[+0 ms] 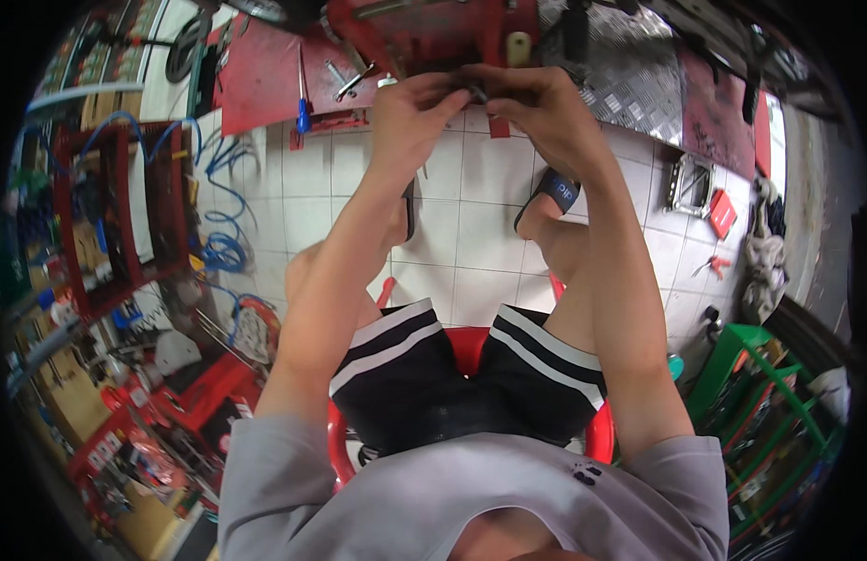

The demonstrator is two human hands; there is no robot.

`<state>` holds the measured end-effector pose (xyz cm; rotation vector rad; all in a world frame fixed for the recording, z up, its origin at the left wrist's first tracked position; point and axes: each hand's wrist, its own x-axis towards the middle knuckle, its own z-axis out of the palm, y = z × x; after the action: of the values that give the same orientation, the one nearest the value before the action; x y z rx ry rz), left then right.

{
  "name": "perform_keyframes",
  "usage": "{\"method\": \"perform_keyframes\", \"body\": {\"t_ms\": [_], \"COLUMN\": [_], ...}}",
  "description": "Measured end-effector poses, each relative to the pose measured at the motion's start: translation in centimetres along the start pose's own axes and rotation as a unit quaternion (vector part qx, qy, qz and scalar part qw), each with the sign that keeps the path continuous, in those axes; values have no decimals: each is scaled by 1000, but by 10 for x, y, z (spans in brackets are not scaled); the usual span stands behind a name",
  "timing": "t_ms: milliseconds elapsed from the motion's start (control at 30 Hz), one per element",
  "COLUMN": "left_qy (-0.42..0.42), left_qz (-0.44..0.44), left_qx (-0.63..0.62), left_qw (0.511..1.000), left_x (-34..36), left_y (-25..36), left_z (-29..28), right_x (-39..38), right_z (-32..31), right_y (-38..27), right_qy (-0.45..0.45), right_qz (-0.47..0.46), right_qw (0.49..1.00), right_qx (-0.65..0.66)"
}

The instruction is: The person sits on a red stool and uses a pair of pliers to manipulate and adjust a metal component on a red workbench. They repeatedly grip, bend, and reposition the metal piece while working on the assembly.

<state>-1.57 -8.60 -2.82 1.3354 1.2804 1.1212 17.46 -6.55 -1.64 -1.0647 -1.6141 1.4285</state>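
Both hands are raised at the front edge of a red work platform (251, 79). My left hand (416, 112) and my right hand (531, 107) meet with fingers pinched around a small metallic part (480, 95), largely hidden by them, just below a red metal fixture (410, 33). A pale yellow slotted piece (518, 49) stands behind my right hand. Left of my hands lie a blue-handled screwdriver (303, 114) and some wrenches (352, 86).
A checker plate (620, 84) continues rightward. A red wheeled frame (83, 206), blue coiled hose (226, 248) and tool clutter are at left. A metal bracket (687, 187), red case (722, 215) and green rack (751, 374) are at right. I sit on a red chair (469, 351).
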Motion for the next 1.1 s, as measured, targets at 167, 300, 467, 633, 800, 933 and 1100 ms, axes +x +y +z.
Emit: {"method": "perform_keyframes", "body": {"t_ms": [167,300,467,633,800,933,1100], "left_qy": [17,24,25,28,33,42,6], "left_qz": [-26,29,75,148,134,159,119], "left_qx": [-48,13,130,144,114,173,77], "left_qw": [998,999,988,978,984,971,990], "left_x": [-3,-3,-8,-10,-6,1,-1], "left_y": [8,4,14,10,6,2,-2], "left_z": [-7,-15,-14,-2,3,-4,3], "right_x": [6,11,14,17,14,13,16], "right_z": [16,23,23,24,25,26,22], "right_y": [-29,-23,-5,3,3,1,2], "right_qy": [-18,-13,-3,41,31,-1,33], "right_qz": [83,110,78,58,40,17,-27], "right_qw": [996,994,996,996,999,1000,998], "right_qx": [4,13,34,50,19,8,-45]}}
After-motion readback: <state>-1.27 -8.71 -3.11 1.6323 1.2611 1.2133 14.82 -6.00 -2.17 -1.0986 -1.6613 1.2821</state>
